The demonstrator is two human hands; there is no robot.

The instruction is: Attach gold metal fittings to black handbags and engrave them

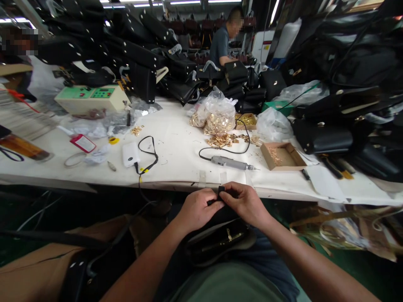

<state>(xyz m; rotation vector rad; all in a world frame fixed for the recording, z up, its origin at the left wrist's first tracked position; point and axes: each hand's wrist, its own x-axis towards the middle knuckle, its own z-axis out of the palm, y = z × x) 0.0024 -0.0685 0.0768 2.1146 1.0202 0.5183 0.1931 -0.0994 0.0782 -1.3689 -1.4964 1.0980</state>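
My left hand point(201, 206) and my right hand point(244, 203) meet just below the table's front edge. Both are closed, their fingers pinching a short piece of black strap point(221, 189) whose end sticks up between them. The rest of the strap is hidden by the fingers. Beneath the hands, a black handbag point(217, 245) with gold hardware lies in my lap, its flap side facing up. On the table just beyond my hands, a grey electric screwdriver point(231, 162) rests on its side with its bit pointing right.
A cardboard tray point(294, 155) of small screws sits right of the screwdriver. Behind it are loose gold fittings point(220, 140) and a plastic bag of fittings point(218, 115). A white power bank point(130, 154) with a black cable lies left. Black handbags point(141, 79) are piled behind; a person point(220, 44) works beyond.
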